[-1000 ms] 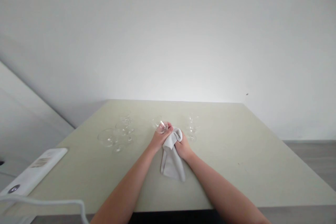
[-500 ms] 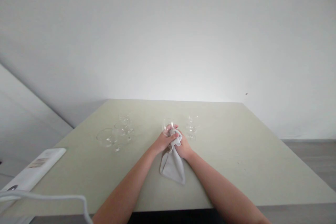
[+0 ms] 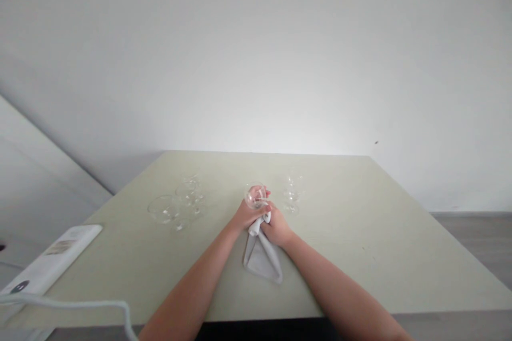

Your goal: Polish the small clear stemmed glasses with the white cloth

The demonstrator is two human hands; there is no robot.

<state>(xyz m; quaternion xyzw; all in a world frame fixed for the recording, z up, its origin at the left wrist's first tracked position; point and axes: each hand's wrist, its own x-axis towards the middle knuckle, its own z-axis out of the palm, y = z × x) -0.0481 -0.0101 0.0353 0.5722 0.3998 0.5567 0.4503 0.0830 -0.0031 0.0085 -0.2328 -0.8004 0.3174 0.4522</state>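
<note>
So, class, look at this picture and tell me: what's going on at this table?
A person works at a pale table with both bare hands. The left hand grips a clear stemmed glass, lifted off the tabletop. The right hand bunches a grey cloth against the lower part of it, and the loose end hangs toward the table. A cluster of glasses stands to the left, and a lone glass stands to the right.

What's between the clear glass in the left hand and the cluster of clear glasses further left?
Nothing: the head view shows only bare pale green tabletop between the held clear glass and the cluster of clear stemmed glasses.
</note>
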